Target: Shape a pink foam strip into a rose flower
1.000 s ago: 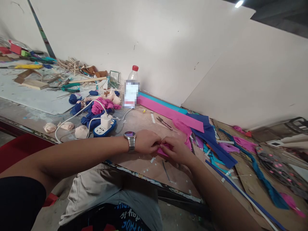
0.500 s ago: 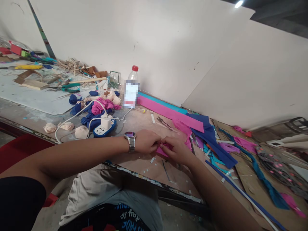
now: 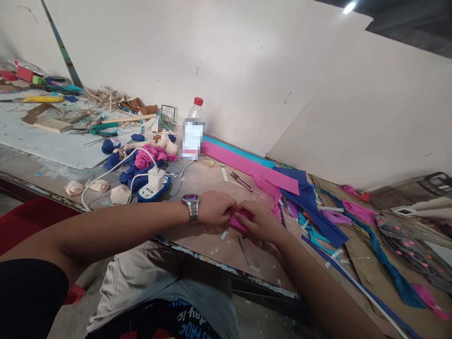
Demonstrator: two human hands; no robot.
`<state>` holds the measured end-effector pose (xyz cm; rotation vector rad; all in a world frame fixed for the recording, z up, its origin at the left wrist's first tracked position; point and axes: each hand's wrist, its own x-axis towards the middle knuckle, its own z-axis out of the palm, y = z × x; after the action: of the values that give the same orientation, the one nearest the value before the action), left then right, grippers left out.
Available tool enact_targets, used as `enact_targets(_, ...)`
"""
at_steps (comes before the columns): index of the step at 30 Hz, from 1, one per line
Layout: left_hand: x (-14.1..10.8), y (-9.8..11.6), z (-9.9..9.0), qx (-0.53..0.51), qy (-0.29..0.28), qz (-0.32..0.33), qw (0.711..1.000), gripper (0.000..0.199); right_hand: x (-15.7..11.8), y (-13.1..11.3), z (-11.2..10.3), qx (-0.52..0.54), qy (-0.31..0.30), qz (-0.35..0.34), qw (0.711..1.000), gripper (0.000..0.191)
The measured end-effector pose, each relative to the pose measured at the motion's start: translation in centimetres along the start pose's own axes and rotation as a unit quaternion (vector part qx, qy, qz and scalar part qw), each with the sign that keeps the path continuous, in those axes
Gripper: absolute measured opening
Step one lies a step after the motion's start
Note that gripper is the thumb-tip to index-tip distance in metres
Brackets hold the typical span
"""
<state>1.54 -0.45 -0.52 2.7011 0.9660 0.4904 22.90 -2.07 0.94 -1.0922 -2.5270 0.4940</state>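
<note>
We have both hands close together over the worktable (image 3: 197, 238), near its front edge. Our left hand (image 3: 214, 207) is mostly curled, thumb and fingers pinched; our right hand (image 3: 260, 220) is half closed, its fingertips meeting the left's. A small pink piece (image 3: 238, 222) lies between them, held at the fingertips — how much each hand grips, we cannot tell, since the fingers hide part of it.

The brown tabletop around our hands is scuffed and dotted with white scraps (image 3: 224, 234). Just beyond where our fingers meet lie metal snips (image 3: 243, 182), and farther out a flat pink strip (image 3: 254, 168) overlaps a light blue one (image 3: 243, 153) near the pale wall (image 3: 247, 70). Beyond our left hand stands a red-capped bottle (image 3: 195, 112), a blurred bright panel before it.

To the left of our left hand sits a blue-and-white socket block (image 3: 146, 190) with a white plug in it; past that are pink and navy crumples (image 3: 144, 157), then green-handled pliers (image 3: 105, 130) on a pale board (image 3: 60, 149). To the right of our right hand, navy sheets (image 3: 318, 212) spread toward brown cardboard (image 3: 363, 263). High above, a lamp (image 3: 349, 8) shines under a dark ceiling.
</note>
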Motion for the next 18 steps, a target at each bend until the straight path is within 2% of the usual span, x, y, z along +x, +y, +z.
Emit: enact_targets(18,-0.06,0.06,-0.12,0.001,-0.004,-0.004,1.0,0.019,0.0,0.24,0.14,0.018,-0.021,0.012,1.0,0.015)
